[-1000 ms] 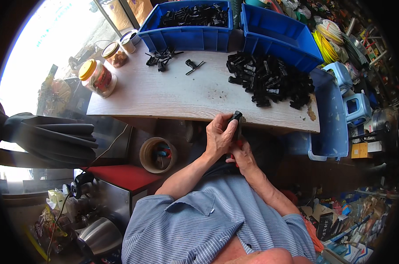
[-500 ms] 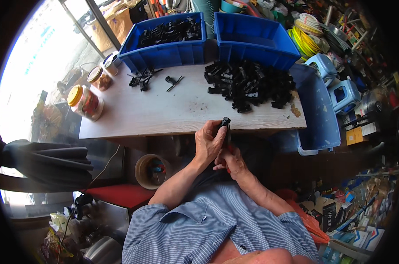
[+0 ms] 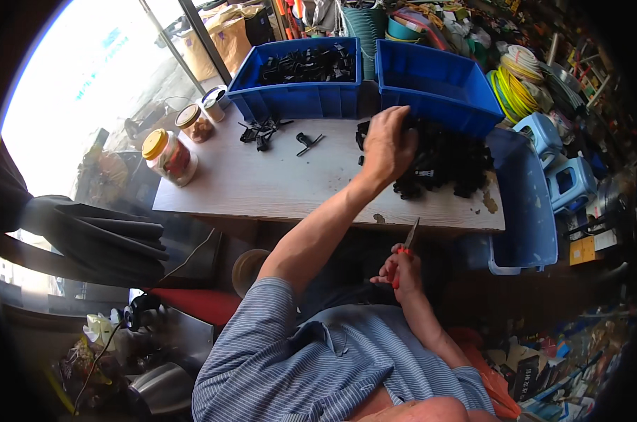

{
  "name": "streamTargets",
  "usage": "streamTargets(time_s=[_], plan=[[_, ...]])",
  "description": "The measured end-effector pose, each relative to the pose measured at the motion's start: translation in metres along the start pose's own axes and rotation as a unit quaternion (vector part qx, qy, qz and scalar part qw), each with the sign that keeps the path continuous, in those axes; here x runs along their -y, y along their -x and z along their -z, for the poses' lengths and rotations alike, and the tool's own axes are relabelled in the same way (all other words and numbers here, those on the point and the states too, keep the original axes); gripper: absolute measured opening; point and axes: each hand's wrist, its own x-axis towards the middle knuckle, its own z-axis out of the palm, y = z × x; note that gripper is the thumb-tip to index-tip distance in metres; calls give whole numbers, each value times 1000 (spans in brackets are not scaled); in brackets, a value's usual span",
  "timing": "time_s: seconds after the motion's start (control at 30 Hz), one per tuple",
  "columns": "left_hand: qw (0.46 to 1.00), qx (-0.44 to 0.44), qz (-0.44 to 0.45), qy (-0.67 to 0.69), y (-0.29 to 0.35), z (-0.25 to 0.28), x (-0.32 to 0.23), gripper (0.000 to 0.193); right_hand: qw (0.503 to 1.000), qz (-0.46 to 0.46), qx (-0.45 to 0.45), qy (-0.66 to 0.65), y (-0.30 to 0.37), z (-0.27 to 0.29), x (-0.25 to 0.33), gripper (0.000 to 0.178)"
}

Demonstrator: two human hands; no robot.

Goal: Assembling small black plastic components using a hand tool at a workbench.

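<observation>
My left hand (image 3: 389, 144) reaches across the table onto a heap of small black plastic parts (image 3: 448, 158). Its fingers bend down among the parts, and the fingertips are hidden, so whether it holds one cannot be made out. Nearer to me, just off the table's front edge, my right hand (image 3: 405, 273) is closed around red-handled pliers (image 3: 409, 243) with narrow grey jaws pointing away. Left of the heap lies a single black part with a thin rod (image 3: 308, 143). A small cluster of similar parts (image 3: 262, 132) lies farther left.
Black parts fill the left blue bin (image 3: 297, 98) behind the table (image 3: 262, 186); another blue bin (image 3: 438, 105) stands beside it. Lidded jars (image 3: 171, 160) line the left edge. A large blue tub (image 3: 526, 211) sits at the right, and a round container (image 3: 248, 271) is below the table.
My left hand has left my right hand and moved forward to the heap. The black part held before is no longer visible between my hands. The pliers now show plainly; the view has shifted.
</observation>
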Motion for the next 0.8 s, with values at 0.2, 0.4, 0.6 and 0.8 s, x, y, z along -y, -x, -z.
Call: streamTargets(time_s=[0.2,0.4,0.6,0.8], plan=[[942,-9,85,-323,29,93,90,35,1000,-18,11,15,0,-1,3,23],[894,108,121,-418,48,122,125,16,999,1,26,19,-2,1,-1,21],[967,135,26,-215,62,128,106,13,997,4,56,46,-10,14,-15,12],[967,156,67,-193,68,129,98,28,995,-7,52,80,-5,7,-11,11]])
